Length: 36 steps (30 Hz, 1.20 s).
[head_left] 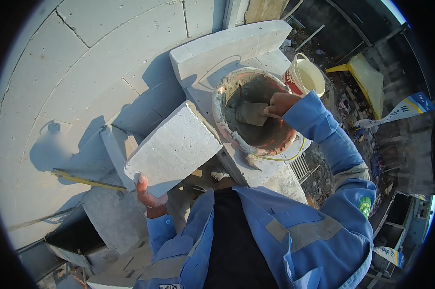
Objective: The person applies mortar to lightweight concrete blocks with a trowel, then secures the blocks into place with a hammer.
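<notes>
Left hand (pixel 149 196) grips the lower edge of a pale grey concrete block (pixel 174 147), tilted; right hand (pixel 279 104) clasps a mortar-caked trowel (pixel 248 114) inside the round red mortar bucket (pixel 236 139).

Both your hands are busy, left low and near, right stretched forward.

Your left hand (pixel 149 196) sits close to your chest, wrist bent up out of the blue sleeve, fingers hidden and thumb pressed upward in a pinching grip. Your right arm runs out from the shoulder, elbow bent, forearm angled back toward the middle. Your right hand (pixel 280 103) is curled into a closed fist, knuckles up, wrist tipped downward.
</notes>
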{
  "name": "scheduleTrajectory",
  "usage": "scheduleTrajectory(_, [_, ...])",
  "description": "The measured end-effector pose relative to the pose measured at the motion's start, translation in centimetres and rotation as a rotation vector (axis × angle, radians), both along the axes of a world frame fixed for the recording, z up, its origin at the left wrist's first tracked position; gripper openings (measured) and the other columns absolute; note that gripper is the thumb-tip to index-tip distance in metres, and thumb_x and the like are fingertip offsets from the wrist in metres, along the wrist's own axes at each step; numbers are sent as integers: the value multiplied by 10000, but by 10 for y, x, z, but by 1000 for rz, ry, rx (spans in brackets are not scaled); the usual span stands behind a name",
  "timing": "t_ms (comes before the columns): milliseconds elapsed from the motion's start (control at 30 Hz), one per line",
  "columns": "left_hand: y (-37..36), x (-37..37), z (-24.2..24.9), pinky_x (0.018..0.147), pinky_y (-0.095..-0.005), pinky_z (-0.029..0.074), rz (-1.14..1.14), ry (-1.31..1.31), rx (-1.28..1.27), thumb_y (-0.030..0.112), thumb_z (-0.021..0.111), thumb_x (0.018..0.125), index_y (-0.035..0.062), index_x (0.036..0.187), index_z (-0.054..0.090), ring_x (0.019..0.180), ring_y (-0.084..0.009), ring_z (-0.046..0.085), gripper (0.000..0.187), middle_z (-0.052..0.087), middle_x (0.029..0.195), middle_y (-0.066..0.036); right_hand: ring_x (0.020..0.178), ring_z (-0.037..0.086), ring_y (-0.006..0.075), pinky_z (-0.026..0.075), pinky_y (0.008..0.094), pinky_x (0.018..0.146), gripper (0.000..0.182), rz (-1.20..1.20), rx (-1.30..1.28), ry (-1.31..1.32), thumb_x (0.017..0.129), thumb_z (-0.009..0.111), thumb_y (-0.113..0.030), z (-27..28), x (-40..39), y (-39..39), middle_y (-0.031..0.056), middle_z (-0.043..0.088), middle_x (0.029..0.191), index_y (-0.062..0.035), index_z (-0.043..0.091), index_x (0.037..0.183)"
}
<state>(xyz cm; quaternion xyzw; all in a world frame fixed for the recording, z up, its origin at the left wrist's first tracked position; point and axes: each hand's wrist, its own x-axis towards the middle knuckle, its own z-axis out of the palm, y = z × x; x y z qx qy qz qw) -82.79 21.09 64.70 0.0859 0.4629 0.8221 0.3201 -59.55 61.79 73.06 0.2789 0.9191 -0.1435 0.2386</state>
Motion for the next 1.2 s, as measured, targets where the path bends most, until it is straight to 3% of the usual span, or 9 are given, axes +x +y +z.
scheduleTrajectory(67, [-6,2,-2,1027,-440,455,24,-8,-29,526,504,899,37,1477,427,1279,-326,533,760,517,1416,-175,613,680,265,513,424,586,473,-240,-342,26,942,579,-355,3,-4,-9,190,651,635,44,690,715])
scheduleTrajectory(233, [-4,8,1,1041,-449,453,47,-19,-26,493,519,900,43,1476,424,1284,-331,535,737,518,1417,-169,540,626,233,474,398,542,512,-246,-357,127,948,582,-389,-10,3,-14,127,603,568,45,668,691])
scheduleTrajectory(400, [2,4,1,995,-442,504,62,-57,-1,375,653,813,21,1412,463,1198,-312,593,721,554,1333,-172,554,586,201,458,367,553,492,-127,-382,301,949,613,-406,-8,21,-12,116,592,598,38,686,750])
scheduleTrajectory(533, [8,-6,6,957,-424,519,52,-21,-15,340,701,769,7,1394,461,1148,-293,613,748,566,1298,-168,636,584,139,460,326,593,431,-266,-454,444,952,633,-388,28,38,-20,65,631,710,30,737,966])
scheduleTrajectory(633, [24,-11,13,1000,-425,482,-44,182,52,347,657,836,29,1457,424,1222,-310,578,735,566,1348,-158,648,566,105,455,299,594,437,-435,-596,532,956,636,-375,47,58,-31,26,636,759,18,726,1125])
scheduleTrajectory(700, [39,-8,36,945,-398,501,5,252,23,329,766,717,-3,1393,436,1135,-272,609,821,582,1243,-156,644,548,77,443,257,583,461,-556,-696,617,955,641,-371,61,75,-45,27,653,809,-5,697,1231])
scheduleTrajectory(1000, [102,8,95,1037,-391,446,-219,663,84,306,842,720,-48,1383,370,1208,-246,540,888,519,1279,-166,656,553,81,445,246,584,510,-723,-439,940,959,656,-392,109,139,-105,48,648,818,47,675,1218])
scheduleTrajectory(1133, [129,26,104,1038,-411,449,-303,727,88,268,839,734,-56,1387,350,1180,-258,557,878,516,1273,-180,686,560,82,463,257,611,435,-754,-160,951,951,682,-290,129,137,-121,53,667,864,50,667,1223])
scheduleTrajectory(1200, [141,34,104,991,-416,472,-296,759,89,294,842,737,-62,1360,379,1158,-274,572,854,528,1251,-194,697,636,146,499,295,638,412,-742,-55,887,924,706,-244,130,137,-125,100,701,884,47,670,1214])
